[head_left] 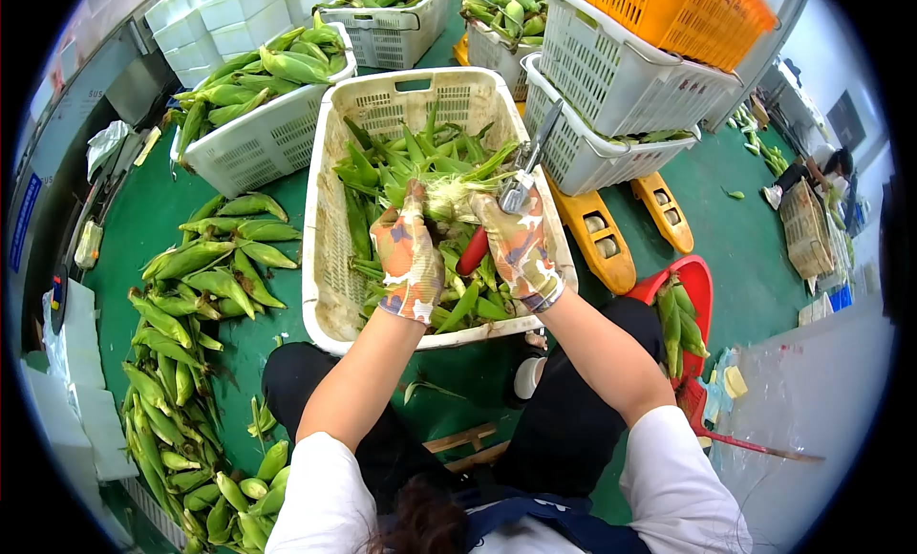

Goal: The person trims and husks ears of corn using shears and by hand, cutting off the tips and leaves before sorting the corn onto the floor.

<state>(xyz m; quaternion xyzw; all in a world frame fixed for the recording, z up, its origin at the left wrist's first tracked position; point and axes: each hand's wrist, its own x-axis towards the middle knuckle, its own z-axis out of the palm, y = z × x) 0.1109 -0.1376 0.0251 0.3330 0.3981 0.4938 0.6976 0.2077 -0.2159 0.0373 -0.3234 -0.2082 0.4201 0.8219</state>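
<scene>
Pile (186, 291): corn, husks on, apparently untouched. Crate (323, 267): stripped leaves. Left hand (409, 256): gripping ear (447, 199) above crate; ear frayed, seemingly part-stripped. Tool (473, 252): red-handled. Right hand (521, 246): closed round tool.

White sleeves (323, 492); black trousers (587, 396) — orange-toned camouflage gloves (413, 267)

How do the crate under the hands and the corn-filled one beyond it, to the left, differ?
The near crate mostly shows loose green leaves; the left crate holds whole unhusked ears. The near crate looks stained; the left crate, whiter. Both have slotted walls.
</scene>
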